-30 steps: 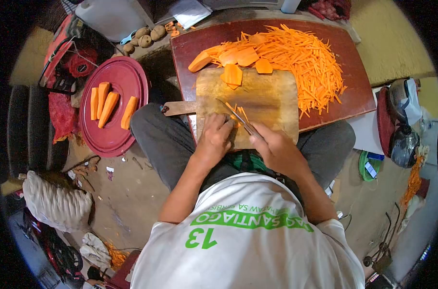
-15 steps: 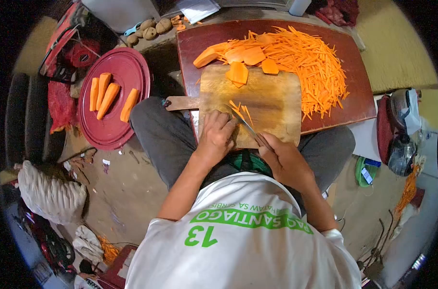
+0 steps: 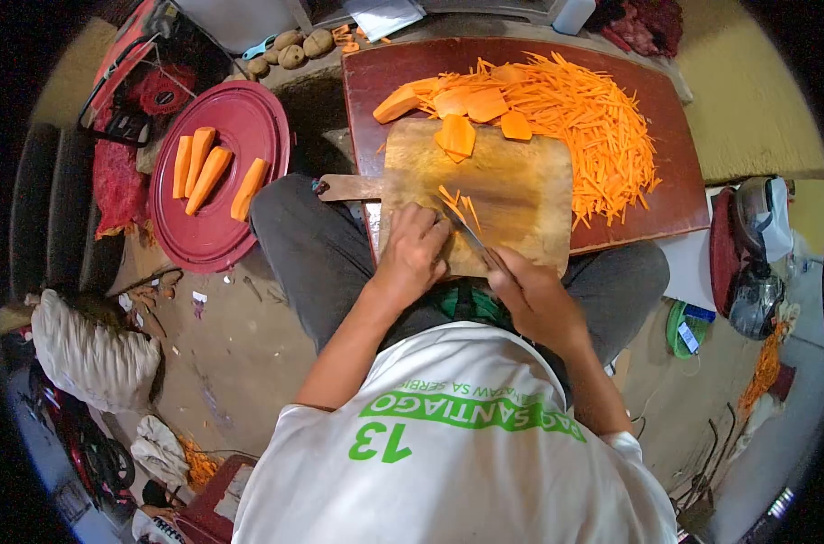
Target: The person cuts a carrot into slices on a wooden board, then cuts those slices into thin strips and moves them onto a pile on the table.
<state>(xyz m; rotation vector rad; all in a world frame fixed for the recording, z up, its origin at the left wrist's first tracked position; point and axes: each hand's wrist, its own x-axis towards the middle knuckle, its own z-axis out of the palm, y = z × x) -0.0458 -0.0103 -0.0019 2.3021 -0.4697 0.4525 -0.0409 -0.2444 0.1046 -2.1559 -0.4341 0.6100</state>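
My right hand (image 3: 541, 304) is closed around the handle of a knife (image 3: 471, 234), its blade angled over the wooden cutting board (image 3: 521, 199). Just left of the blade, my left hand (image 3: 414, 247) presses down on the board with curled fingers; whatever lies under them is hidden. A few cut carrot strips (image 3: 460, 203) lie against the far side of the blade. Wide carrot slices (image 3: 455, 136) rest at the board's far edge. Behind and to the right spreads a big heap of carrot strips (image 3: 602, 136), beside a partly cut carrot (image 3: 396, 104).
Under the board is a dark red tabletop (image 3: 376, 72), level with my lap. To the left, a round red lid (image 3: 271, 136) carries several peeled carrots (image 3: 210, 179). Brown round vegetables (image 3: 291, 56) sit at the back left. A stuffed white sack (image 3: 95, 354) stands on the floor at left.
The whole view has shifted slightly to the right. The knife and both hands keep nearly the same place on the board, and the strips by the blade have barely moved.
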